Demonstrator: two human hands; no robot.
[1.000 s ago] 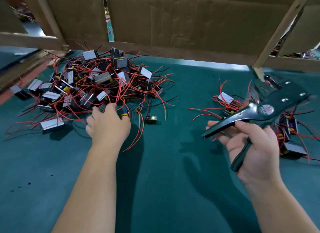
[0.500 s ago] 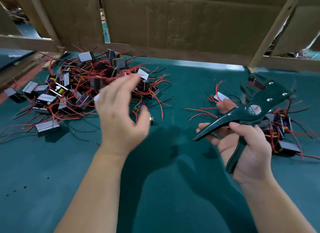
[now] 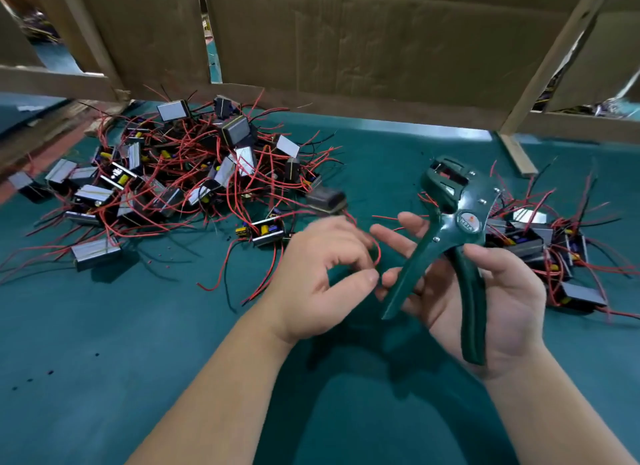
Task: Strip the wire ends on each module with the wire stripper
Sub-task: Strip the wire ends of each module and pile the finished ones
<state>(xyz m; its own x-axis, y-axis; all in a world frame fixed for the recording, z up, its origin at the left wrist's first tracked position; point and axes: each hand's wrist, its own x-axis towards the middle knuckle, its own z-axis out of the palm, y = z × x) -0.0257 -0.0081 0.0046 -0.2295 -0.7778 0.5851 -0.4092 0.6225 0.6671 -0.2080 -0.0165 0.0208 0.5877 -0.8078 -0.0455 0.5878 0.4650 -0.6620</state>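
Holding the green wire stripper [image 3: 460, 222] is the person's right hand [image 3: 491, 302], palm up, so that tool is the landmark for everything else. One handle lies along the palm and the thumb hooks over the tool just below the pivot. The fingers [image 3: 391, 236] stretch out fairly straight behind the other handle, so the two handles sit splayed apart. The stripper's head points up and away from the person, lifted off the green tabletop [image 3: 104, 326]. Just left of the stripper, close to the handle that angles that way, is the left hand [image 3: 318, 277]. It's curled in with the thumb tip meeting the fingertips, and a thin red wire [image 3: 378, 253] loops out right at that pinch. Pretty sure it's got the wire nipped, but the fingertips are motion-blurred, so exactly which ones are on it is hard to call. That wire runs up to a small dark module [image 3: 325, 200], up-left of the stripper. It's smeared by blur too, so can't tell if it's resting on the tabletop or hanging. Further left of the stripper there's the big heap of modules [image 3: 194, 174], black boxes with silvery faces in a tangle of red and black leads. Right of the stripper, partly behind the right hand, is a smaller bunch of modules [image 3: 533, 243]. Beyond the stripper, at the far edge, brown cardboard [image 3: 346, 32] stands behind wooden slats [image 3: 561, 49].
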